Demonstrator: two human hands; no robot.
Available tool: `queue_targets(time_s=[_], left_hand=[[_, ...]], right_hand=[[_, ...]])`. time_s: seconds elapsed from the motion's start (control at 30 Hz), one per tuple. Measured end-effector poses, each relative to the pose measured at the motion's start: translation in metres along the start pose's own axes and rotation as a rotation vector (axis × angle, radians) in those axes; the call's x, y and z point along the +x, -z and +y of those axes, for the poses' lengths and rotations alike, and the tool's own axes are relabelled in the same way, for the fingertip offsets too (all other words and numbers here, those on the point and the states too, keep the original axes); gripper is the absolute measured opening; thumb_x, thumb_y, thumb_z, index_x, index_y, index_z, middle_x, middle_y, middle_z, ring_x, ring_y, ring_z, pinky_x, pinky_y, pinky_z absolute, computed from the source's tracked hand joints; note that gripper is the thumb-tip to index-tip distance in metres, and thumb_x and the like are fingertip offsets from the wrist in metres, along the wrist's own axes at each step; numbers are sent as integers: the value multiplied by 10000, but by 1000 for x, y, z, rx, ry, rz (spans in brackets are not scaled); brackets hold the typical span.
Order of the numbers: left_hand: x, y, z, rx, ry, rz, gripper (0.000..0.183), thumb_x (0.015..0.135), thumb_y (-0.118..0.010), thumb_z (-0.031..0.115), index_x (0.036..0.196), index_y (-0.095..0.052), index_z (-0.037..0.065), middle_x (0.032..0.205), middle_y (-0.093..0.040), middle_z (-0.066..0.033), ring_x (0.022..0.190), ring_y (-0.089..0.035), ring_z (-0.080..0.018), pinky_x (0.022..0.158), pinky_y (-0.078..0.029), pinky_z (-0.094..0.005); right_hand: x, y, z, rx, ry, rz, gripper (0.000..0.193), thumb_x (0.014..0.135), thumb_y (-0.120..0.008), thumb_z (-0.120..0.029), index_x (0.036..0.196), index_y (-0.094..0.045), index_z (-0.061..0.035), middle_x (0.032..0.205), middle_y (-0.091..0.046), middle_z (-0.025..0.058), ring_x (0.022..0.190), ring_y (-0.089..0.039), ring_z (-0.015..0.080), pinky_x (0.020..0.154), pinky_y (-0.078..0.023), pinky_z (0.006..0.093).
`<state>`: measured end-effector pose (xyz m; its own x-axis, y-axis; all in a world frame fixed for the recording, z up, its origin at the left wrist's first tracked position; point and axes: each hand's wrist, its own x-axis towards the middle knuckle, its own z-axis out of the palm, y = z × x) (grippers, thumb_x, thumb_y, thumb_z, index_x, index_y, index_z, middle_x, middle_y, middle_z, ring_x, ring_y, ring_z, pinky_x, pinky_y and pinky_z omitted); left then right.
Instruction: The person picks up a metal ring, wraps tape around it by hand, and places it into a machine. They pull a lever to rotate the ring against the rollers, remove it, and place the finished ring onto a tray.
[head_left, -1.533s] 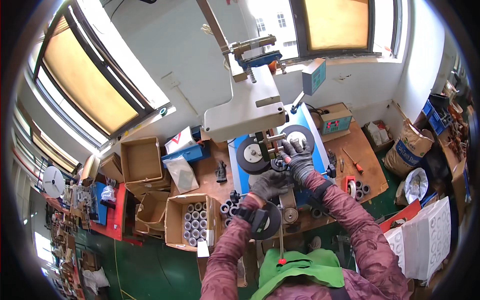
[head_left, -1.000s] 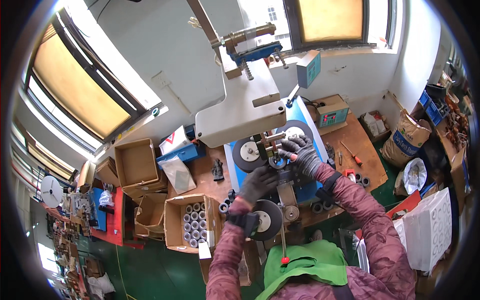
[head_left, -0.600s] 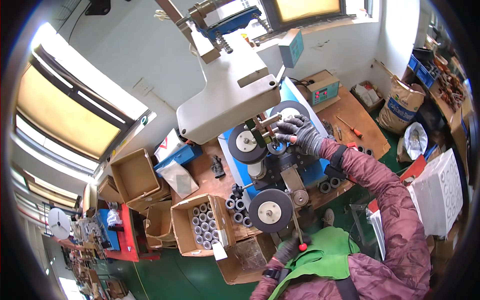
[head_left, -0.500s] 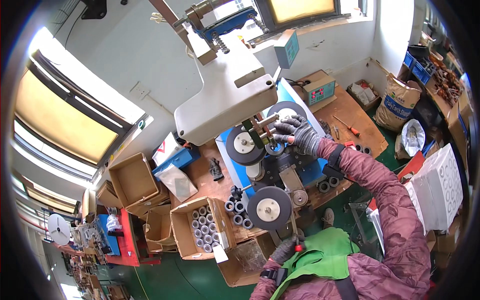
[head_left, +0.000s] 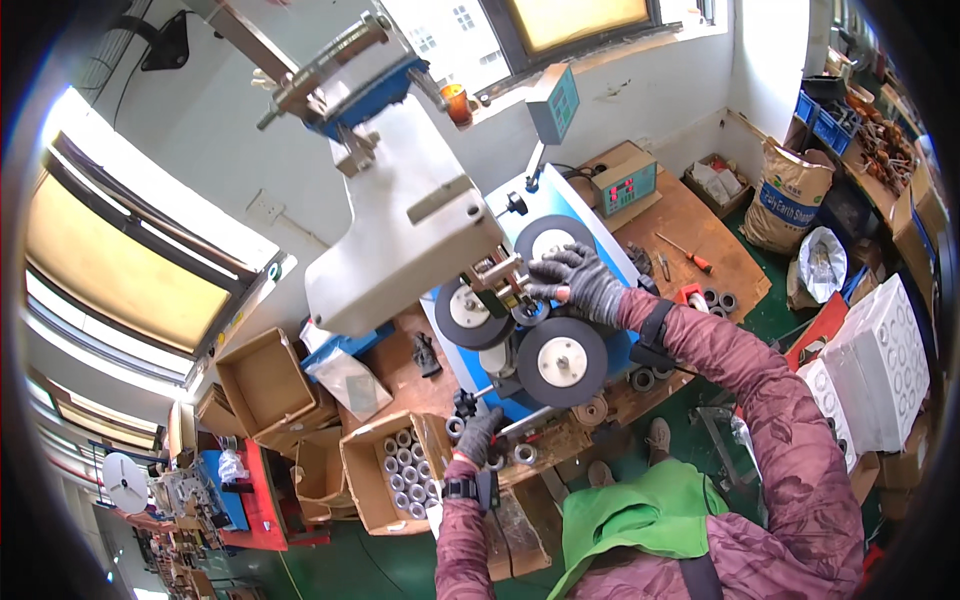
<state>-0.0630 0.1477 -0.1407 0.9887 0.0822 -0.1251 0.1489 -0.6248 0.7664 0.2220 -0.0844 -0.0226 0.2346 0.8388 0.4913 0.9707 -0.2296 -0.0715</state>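
My gloved right hand (head_left: 588, 282) reaches over the machine. Its bent fingertips close on a small dark ring (head_left: 532, 312) set among three black wheels; part of the ring is hidden. The near wheel (head_left: 562, 364) now sits close against it, with the left wheel (head_left: 470, 306) and the far wheel (head_left: 553, 242) round the other sides. My gloved left hand (head_left: 479, 436) is lower left, closed around the end of a red-tipped lever, its fingers partly hidden. Beside it lie several loose grey rings (head_left: 525, 454).
A cardboard box (head_left: 378, 487) of grey rings stands left of my left hand. The white machine head (head_left: 400, 255) overhangs the wheels. On the wooden bench (head_left: 728, 281) lie a screwdriver (head_left: 690, 257) and a control box (head_left: 625, 188). More rings (head_left: 718, 299) sit at the right edge.
My left hand has moved left and up with the lever, and the near wheel has swung up and right toward the ring. My right hand stays at the ring.
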Motion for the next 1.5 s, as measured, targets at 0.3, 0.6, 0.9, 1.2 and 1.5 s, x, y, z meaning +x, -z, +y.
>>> queue_targets(time_s=[0.3, 0.6, 0.9, 1.2, 1.5], left_hand=[[5, -17, 16, -116, 301, 323, 244, 887, -534, 305, 827, -633, 90, 612, -547, -4, 502, -510, -97, 468, -430, -261], [-18, -48, 12, 537, -122, 775, 102, 850, -546, 190, 884, -609, 117, 667, -592, -126, 580, -576, -297, 518, -425, -408], [-6, -39, 8, 492, -264, 869, 92, 821, -557, 115, 899, -605, 108, 635, -565, -112, 561, -553, -297, 508, -421, -396], [-21, -29, 37, 312, -156, 744, 328, 798, -605, 193, 1078, -547, 32, 885, -590, -159, 855, -566, -322, 745, -447, -401], [-47, -11, 66, 0, -140, 830, 247, 837, -571, 161, 1048, -549, 34, 909, -598, -129, 820, -595, -259, 740, -466, -351]], right_hand=[[-12, 42, 8, 600, -239, 78, 466, 754, -676, -208, 1184, -528, -107, 1069, -598, 139, 947, -577, 326, 856, -449, 366], [-147, 110, 36, 539, -571, 97, 329, 818, -617, -135, 1125, -554, -35, 879, -628, 96, 774, -606, 154, 716, -503, 290], [-206, 132, 49, 613, -722, 194, 245, 823, -620, -130, 1043, -600, -24, 901, -636, 102, 784, -608, 156, 716, -492, 290], [-14, 186, -34, 481, -267, 337, 231, 800, -618, -174, 980, -614, -30, 855, -625, 117, 780, -612, 212, 706, -490, 311], [121, 220, -79, 684, -134, 574, 278, 782, -650, -199, 1025, -629, -66, 1045, -590, 100, 1074, -507, 213, 898, -421, 342]])
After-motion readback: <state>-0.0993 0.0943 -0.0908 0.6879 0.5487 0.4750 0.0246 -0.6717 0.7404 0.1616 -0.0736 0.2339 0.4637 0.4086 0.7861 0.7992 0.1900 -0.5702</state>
